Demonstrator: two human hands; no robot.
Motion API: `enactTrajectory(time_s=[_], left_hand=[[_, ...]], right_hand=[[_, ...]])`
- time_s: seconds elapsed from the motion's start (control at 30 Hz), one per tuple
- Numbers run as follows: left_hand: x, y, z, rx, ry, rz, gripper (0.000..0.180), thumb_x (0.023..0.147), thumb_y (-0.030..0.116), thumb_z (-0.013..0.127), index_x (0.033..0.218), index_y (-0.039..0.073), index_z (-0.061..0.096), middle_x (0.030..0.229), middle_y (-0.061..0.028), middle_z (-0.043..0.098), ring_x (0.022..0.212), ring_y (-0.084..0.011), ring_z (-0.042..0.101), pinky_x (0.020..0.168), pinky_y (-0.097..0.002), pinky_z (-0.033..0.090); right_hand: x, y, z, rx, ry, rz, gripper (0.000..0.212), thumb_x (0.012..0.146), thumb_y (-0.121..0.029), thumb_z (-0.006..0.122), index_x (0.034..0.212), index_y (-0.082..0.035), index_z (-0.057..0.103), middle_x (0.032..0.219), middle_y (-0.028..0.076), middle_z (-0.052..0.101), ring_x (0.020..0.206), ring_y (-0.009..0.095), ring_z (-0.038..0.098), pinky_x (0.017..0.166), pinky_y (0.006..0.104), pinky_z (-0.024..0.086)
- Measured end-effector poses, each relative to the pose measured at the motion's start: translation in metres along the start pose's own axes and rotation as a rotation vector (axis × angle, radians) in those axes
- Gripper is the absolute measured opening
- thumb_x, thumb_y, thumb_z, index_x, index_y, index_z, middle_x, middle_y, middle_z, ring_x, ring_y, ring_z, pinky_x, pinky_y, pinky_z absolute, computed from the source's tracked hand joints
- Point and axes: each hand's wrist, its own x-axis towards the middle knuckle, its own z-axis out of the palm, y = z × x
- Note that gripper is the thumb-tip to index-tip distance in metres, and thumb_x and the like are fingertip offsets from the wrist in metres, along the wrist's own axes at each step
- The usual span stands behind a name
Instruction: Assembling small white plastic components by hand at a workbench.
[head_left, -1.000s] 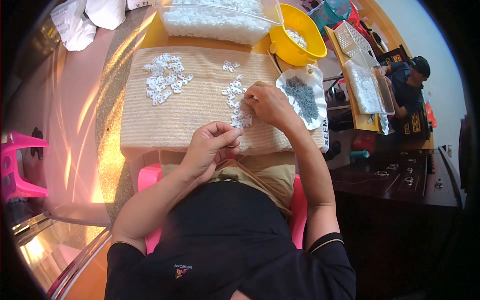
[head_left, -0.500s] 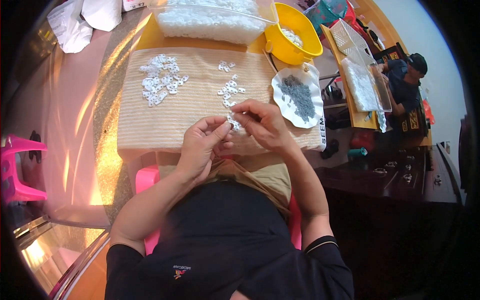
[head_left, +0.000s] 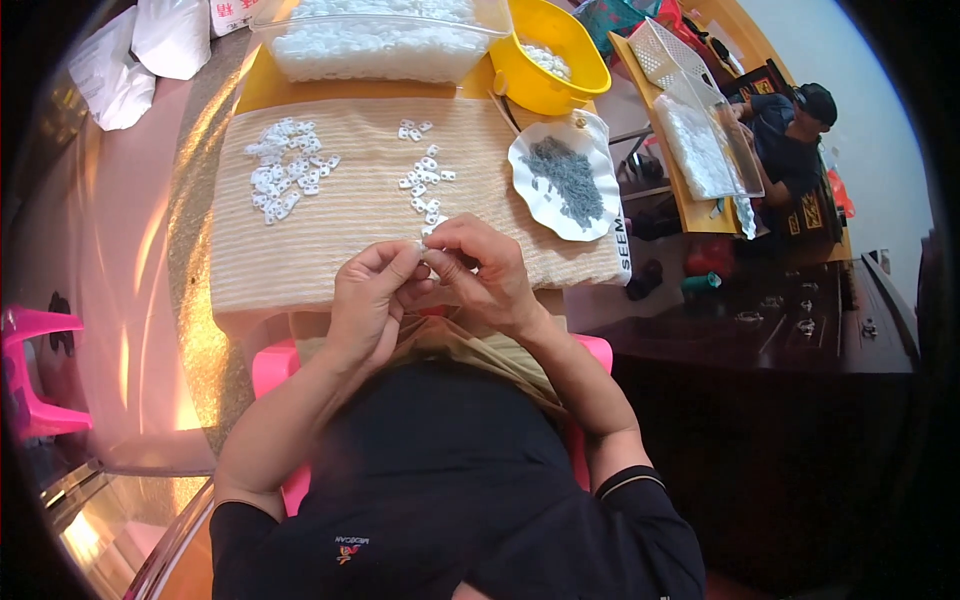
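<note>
My left hand pinches a small white plastic piece between thumb and index finger, just over the near edge of the cloth. Fingertips of my right hand close on the same spot from the other side; whether they hold a separate tiny part is hidden. Past my hands runs a loose line of small white pieces with holes. A bigger heap of similar pieces lies to the left. On the right, a white wavy-edged plate bears a pile of tiny grey parts.
A clear bin full of white pieces and a yellow basin stand at the far side of the striped cloth. At right, a person sits by another bin. A pink stool stands on the left.
My fingertips have come together at the small white piece, the right hand closing in on the left. The whole view has shifted slightly, so the table appears further left.
</note>
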Motion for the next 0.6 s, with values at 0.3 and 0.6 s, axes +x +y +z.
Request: enactTrajectory(time_s=[0.3,0.6], left_hand=[[-0.002,0.002,0.003,0.058,0.009,-0.008,0.007,0.090,0.010,0.062,0.093,0.003,0.061,0.088,-0.0070,0.066,0.078,-0.0117,0.065,0.071,-0.0236,0.057],[-0.003,-0.001,0.006,0.090,0.017,-0.045,0.009,0.089,0.008,0.064,0.094,0.002,0.060,0.089,-0.0067,0.065,0.080,-0.0122,0.065,0.071,-0.0236,0.058]], right_hand=[[0.007,0.001,-0.075,-0.528,0.084,0.021,0.013,0.078,0.000,0.068,0.091,-0.001,0.065,0.079,0.010,0.064,0.068,0.017,0.063,0.059,0.0263,0.049],[0.015,0.032,-0.129,-0.995,-0.020,0.216,0.018,0.077,-0.012,0.066,0.095,-0.007,0.067,0.082,0.010,0.068,0.079,0.032,0.065,0.071,0.0396,0.051]])
